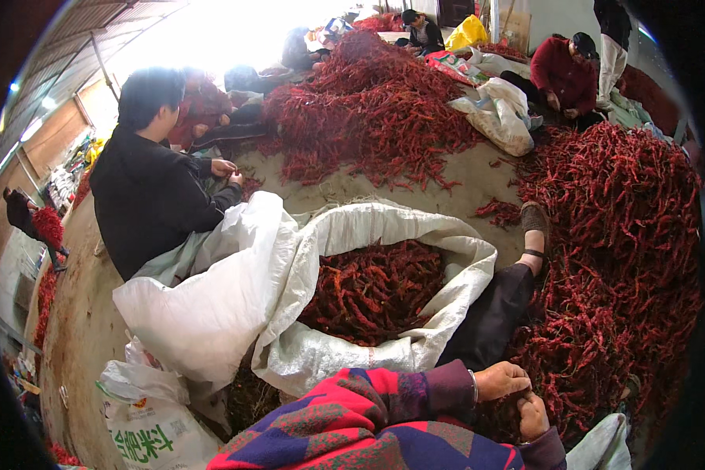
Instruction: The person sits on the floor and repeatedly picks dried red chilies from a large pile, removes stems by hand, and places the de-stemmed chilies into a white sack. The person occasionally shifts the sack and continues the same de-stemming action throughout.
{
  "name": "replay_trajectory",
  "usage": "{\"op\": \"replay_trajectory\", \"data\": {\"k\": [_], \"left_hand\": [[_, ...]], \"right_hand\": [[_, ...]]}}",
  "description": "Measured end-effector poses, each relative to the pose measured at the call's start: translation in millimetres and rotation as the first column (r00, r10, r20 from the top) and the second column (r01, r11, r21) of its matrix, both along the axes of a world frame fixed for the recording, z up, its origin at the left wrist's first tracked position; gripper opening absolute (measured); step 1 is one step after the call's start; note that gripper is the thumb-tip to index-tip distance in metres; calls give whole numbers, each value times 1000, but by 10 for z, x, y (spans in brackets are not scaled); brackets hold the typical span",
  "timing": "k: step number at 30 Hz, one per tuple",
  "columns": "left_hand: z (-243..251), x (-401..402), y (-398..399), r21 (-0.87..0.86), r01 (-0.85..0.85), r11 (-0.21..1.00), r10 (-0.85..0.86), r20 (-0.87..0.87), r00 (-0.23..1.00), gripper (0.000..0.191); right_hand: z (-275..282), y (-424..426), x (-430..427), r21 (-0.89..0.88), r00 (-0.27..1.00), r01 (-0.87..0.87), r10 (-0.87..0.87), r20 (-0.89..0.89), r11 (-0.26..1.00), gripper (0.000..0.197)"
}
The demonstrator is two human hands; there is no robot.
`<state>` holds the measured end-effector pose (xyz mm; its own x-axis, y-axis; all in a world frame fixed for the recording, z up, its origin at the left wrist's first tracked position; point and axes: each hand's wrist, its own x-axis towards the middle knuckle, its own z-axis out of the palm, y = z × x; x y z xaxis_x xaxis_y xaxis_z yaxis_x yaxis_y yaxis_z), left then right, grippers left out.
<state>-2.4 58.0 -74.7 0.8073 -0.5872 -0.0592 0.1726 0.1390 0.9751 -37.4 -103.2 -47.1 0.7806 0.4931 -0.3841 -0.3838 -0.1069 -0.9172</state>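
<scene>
My left hand [502, 380] is at the lower right, its fingers curled and pointing down. Close below it is my right hand [533, 416], also with bent fingers, and the fingertips of both nearly meet. Whatever may be pinched between them is too small and dark to make out. Both hands are at the near edge of a large heap of dried red chilli peppers [611, 264]. To the left of the heap, a white woven sack [470, 294] stands with its mouth rolled wide, holding darker red chillies [376, 288].
My outstretched leg [487, 317] lies between sack and heap. A person in black [153, 188] sits at the left beside a white sack [211, 299]. A printed bag [153, 429] stands lower left. Another chilli heap [376, 111] lies ahead, with several people around it.
</scene>
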Motion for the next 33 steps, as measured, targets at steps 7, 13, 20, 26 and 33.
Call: {"op": "replay_trajectory", "data": {"k": [7,13,20,26,33], "left_hand": [[149,-110,19,130,-56,990,-34,605,795,18],[641,-165,87,8,-64,998,27,852,523,12],[327,7,183,-50,-107,993,110,60,992,17],[-591,-211,84,528,31,849,-334,489,806,15],[-487,-245,124,636,107,764,-425,372,825,17]], "right_hand": [[-170,60,13,-30,887,58,-37,461,998,25],[-323,-37,13,20,914,179,-173,367,984,24],[-29,-65,92,260,779,588,-622,72,766,17],[738,514,676,451,894,445,-413,-173,774,24],[558,891,723,-134,780,-38,113,616,990,48]]}}
